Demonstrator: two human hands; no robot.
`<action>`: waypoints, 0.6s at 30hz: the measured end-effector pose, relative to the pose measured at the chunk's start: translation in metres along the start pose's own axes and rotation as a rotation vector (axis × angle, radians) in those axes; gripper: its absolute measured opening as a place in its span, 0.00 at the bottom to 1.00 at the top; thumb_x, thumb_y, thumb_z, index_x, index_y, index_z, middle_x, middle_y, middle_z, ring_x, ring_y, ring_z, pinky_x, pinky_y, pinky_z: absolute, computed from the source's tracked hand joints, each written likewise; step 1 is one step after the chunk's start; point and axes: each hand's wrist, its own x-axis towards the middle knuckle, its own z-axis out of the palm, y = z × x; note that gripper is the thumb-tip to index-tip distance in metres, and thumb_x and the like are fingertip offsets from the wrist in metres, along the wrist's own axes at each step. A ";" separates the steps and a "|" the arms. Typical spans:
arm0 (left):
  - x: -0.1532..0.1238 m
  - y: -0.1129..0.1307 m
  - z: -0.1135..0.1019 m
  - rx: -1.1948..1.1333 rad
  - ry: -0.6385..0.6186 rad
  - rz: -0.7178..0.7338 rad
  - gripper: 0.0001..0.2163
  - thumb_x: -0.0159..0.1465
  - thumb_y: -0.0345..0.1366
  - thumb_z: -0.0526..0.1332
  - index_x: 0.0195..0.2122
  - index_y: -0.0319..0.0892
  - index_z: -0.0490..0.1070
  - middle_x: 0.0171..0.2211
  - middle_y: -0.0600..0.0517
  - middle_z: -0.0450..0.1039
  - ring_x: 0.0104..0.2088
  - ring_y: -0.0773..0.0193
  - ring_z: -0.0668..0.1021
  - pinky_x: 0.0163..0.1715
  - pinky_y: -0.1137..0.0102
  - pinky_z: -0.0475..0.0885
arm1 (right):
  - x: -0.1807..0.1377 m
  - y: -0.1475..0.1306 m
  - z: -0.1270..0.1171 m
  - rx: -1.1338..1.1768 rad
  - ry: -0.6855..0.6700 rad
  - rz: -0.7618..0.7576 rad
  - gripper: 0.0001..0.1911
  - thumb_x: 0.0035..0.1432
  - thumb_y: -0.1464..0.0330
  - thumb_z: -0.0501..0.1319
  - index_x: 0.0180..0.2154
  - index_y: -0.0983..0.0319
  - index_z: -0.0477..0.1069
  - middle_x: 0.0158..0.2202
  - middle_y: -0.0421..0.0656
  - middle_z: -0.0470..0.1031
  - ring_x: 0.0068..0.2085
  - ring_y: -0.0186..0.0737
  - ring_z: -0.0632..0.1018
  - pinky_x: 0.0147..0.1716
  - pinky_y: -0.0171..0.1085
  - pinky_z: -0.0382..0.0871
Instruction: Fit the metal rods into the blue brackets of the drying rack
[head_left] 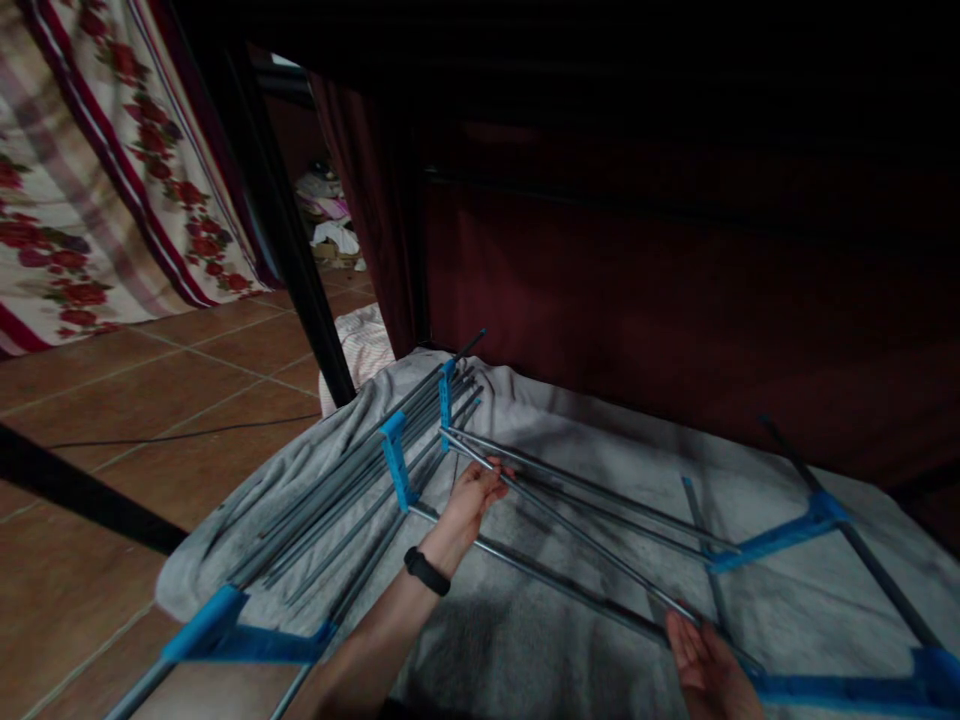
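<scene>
A thin grey metal tube [577, 530] runs slantwise between my two hands. My left hand [480, 490], with a black band on its wrist, pinches the tube near its far end, close to a blue plastic bracket [445, 405]. Around the tube's nearer end, my right hand [705, 660] is closed, beside another blue bracket [840, 690] at the lower right. Parallel tubes [555, 575] span between the left and right brackets, forming a frame. Whether the held tube's tips touch the brackets, I cannot tell.
Several loose tubes [352, 470] lie bundled at the left on a grey blanket [600, 660] spread over a bed. Another blue bracket [247, 640] is at lower left. A dark post [300, 240] rises beside the bed; a dark red curtain [675, 330] hangs behind it.
</scene>
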 end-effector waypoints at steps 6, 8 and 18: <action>-0.010 0.003 0.021 0.062 -0.075 0.059 0.18 0.55 0.42 0.79 0.41 0.43 0.77 0.36 0.47 0.84 0.37 0.59 0.83 0.40 0.66 0.76 | -0.016 0.000 0.020 0.100 0.033 0.063 0.21 0.40 0.72 0.78 0.39 0.57 0.80 0.40 0.39 0.86 0.38 0.40 0.87 0.39 0.34 0.86; -0.014 0.002 0.029 0.065 -0.104 0.074 0.20 0.53 0.44 0.79 0.41 0.43 0.77 0.36 0.48 0.84 0.38 0.59 0.83 0.39 0.67 0.75 | -0.020 0.003 0.024 0.104 -0.003 0.045 0.21 0.43 0.71 0.78 0.42 0.56 0.80 0.42 0.39 0.86 0.40 0.39 0.87 0.40 0.34 0.86; -0.038 -0.015 0.067 0.152 -0.210 0.103 0.17 0.59 0.44 0.76 0.44 0.44 0.75 0.38 0.48 0.83 0.42 0.57 0.82 0.42 0.66 0.73 | -0.038 0.030 0.044 0.056 -0.179 0.069 0.14 0.49 0.67 0.80 0.38 0.52 0.83 0.42 0.39 0.87 0.47 0.42 0.87 0.48 0.39 0.86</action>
